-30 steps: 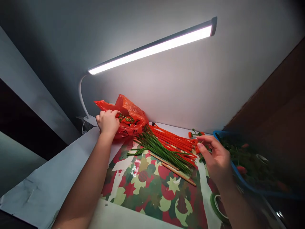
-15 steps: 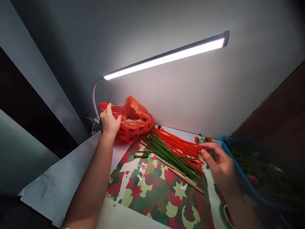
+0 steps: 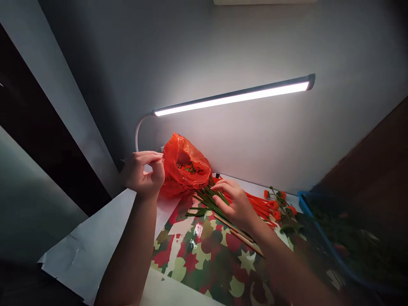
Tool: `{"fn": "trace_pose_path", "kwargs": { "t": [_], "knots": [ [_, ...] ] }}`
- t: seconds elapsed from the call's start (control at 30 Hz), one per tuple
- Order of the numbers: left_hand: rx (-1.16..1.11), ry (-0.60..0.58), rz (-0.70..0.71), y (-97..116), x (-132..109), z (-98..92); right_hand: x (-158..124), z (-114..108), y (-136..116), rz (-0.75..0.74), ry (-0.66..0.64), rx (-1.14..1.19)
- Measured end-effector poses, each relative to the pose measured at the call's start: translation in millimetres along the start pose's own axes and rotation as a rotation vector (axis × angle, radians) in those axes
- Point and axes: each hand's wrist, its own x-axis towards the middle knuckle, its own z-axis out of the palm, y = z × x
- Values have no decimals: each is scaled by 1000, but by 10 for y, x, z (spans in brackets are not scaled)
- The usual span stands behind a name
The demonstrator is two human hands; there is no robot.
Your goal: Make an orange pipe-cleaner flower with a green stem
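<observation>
My left hand (image 3: 145,172) pinches the left edge of the red plastic bag (image 3: 194,155), thumb and fingertips together. The bag's mouth gapes toward me, and small orange and green pieces show inside. Over the green stems (image 3: 208,199) hovers my right hand (image 3: 234,202), its thumb and fingers apart with nothing between them. Red stems (image 3: 258,204) lie beyond it, partly hidden by the hand. Orange flowers (image 3: 277,206) with green leaves rest at the right end of the red stems. Thin brown sticks (image 3: 237,233) lie below the green stems.
A lit lamp bar (image 3: 232,95) on a curved neck spans above the table. At the right stands a blue basket (image 3: 314,221) holding greenery. A patterned sheet (image 3: 204,255) covers part of the white table (image 3: 83,238).
My left hand has closed on the bag's edge and the bag's mouth has opened wider. My right hand has moved left from the red stems' ends toward the bag. The view has shifted.
</observation>
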Motion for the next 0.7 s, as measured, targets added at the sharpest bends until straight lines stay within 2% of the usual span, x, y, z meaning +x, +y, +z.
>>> {"fn": "trace_pose_path", "kwargs": {
  "t": [0.07, 0.13, 0.23, 0.3, 0.33, 0.37, 0.4, 0.47, 0.53, 0.6, 0.7],
  "knots": [
    [-49, 69, 14, 33, 93, -23, -51, 64, -11, -17, -55, -14],
    [-104, 91, 9, 81, 144, -25, -240, 120, 9, -4, -84, -6],
    [-188, -5, -40, 244, 58, 63, -699, 179, 93, 33, -112, -35],
    [-241, -221, -120, 453, -127, 189, -1027, 195, 169, 95, -105, -73],
    [-253, -418, -176, 585, -255, 264, -1173, 196, 210, 126, -97, -85],
    [-281, -702, -185, 724, -400, 341, -1299, 191, 251, 153, -79, -98],
    [-331, -862, -153, 861, -558, 417, -1404, 184, 293, 175, -72, -109],
    [-422, -1075, -65, 1091, -885, 541, -1545, 168, 375, 208, -13, -134],
    [-454, -1249, -10, 1223, -1186, 609, -1612, 163, 452, 226, 57, -141],
    [-440, -1376, 12, 1265, -1427, 624, -1630, 176, 518, 242, 99, -137],
    [-431, -1530, 53, 1273, -1662, 603, -1623, 220, 581, 270, 135, -126]
  ]
}}
